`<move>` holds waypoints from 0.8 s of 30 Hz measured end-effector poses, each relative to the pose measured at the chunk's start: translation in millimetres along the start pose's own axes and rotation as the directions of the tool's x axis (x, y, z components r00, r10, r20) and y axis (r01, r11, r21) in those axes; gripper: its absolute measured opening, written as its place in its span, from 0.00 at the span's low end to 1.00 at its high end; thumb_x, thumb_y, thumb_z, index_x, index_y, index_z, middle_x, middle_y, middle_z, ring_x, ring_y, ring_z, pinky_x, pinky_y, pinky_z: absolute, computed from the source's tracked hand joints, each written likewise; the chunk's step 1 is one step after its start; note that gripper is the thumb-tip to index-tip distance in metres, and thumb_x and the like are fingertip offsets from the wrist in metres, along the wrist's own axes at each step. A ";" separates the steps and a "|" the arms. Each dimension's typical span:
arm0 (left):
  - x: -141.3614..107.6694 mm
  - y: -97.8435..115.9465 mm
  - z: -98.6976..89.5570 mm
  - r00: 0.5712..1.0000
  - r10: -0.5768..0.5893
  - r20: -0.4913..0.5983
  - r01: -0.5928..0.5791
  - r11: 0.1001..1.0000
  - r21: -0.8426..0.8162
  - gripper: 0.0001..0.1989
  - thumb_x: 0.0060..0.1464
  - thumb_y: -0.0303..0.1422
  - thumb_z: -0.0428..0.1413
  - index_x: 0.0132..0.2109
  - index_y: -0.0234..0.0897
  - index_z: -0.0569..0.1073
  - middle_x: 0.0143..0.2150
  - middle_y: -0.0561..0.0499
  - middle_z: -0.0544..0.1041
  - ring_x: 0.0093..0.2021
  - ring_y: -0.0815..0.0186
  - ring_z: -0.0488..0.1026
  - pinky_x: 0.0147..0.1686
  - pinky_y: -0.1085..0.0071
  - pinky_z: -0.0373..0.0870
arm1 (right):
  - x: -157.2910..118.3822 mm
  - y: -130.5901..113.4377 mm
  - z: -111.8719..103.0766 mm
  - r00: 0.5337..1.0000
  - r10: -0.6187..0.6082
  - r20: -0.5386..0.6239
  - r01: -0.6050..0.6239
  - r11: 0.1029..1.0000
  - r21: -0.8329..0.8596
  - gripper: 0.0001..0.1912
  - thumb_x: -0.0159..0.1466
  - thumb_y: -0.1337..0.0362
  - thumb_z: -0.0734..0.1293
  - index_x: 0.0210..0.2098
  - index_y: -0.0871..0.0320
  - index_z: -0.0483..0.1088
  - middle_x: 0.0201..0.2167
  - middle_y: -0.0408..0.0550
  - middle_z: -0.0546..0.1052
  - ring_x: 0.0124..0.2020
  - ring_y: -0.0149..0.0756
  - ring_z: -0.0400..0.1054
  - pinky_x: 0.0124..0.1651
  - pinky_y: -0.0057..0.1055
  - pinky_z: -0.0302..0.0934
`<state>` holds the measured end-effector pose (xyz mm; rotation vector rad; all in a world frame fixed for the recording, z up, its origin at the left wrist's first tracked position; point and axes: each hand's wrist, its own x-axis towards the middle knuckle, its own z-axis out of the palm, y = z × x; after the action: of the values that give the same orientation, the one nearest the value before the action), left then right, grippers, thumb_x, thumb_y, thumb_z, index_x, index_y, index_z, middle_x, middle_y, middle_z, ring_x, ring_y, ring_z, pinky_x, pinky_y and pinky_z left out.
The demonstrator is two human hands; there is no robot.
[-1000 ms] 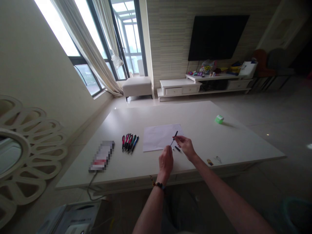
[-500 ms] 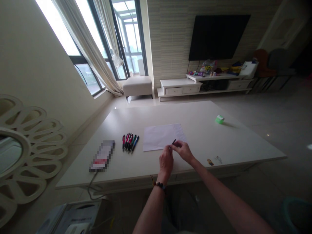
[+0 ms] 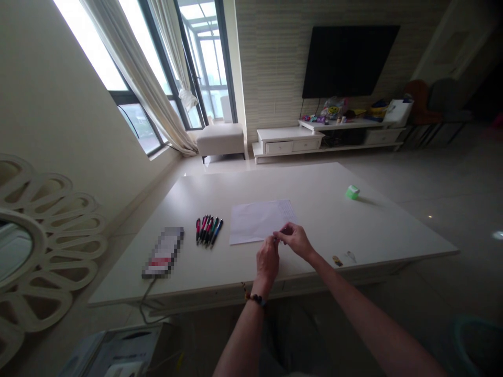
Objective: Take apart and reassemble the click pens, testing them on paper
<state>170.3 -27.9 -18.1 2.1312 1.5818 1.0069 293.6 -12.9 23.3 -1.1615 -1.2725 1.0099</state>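
Note:
My left hand [image 3: 268, 259] is closed, its fingertips pinched together just in front of the paper's near edge. My right hand [image 3: 295, 240] meets it there, thumb and finger pinching a slim dark pen part [image 3: 285, 229] that is mostly hidden by the fingers. Both hands' fingertips touch or nearly touch around this piece. Behind them lies a white sheet of paper [image 3: 251, 220] with printed lines along its right side. Several pens [image 3: 208, 230] with red, green and blue parts lie side by side left of the paper.
A blurred-out phone-like device [image 3: 164, 252] with a cable lies at the table's left. On the right stands a small green and white object [image 3: 352, 192]. Two small flat pieces, one of them yellow and dark [image 3: 337, 261], lie near the front edge of the white table [image 3: 377, 225].
The dark piece stuck up above my right fingers before; now it is mostly covered by them. My hands stay together in nearly the same place. The view has shifted slightly.

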 end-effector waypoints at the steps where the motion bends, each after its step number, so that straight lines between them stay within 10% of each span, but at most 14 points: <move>1: 0.0 -0.2 -0.1 1.000 0.000 0.006 0.000 1.000 -0.003 0.11 0.62 0.35 0.40 0.38 0.39 0.65 0.34 0.51 0.73 0.33 0.69 0.70 0.31 0.75 0.59 | 0.0 0.8 -0.3 1.000 0.007 0.025 -0.007 1.000 0.013 0.17 0.48 0.52 0.71 0.23 0.60 0.67 0.17 0.43 0.71 0.17 0.27 0.60 0.20 0.25 0.55; 24: -0.4 5.5 -6.4 0.998 -0.031 0.053 0.032 0.999 -0.013 0.11 0.62 0.35 0.40 0.40 0.39 0.65 0.36 0.50 0.74 0.35 0.69 0.71 0.32 0.75 0.60 | -3.6 6.7 -0.1 0.996 0.086 0.001 -0.085 0.993 0.082 0.20 0.47 0.51 0.71 0.30 0.62 0.73 0.17 0.40 0.67 0.19 0.24 0.56 0.19 0.23 0.49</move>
<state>169.8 -31.2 -10.4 2.0994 1.5740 0.9416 293.9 -15.4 16.1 -1.1619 -1.1769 1.1132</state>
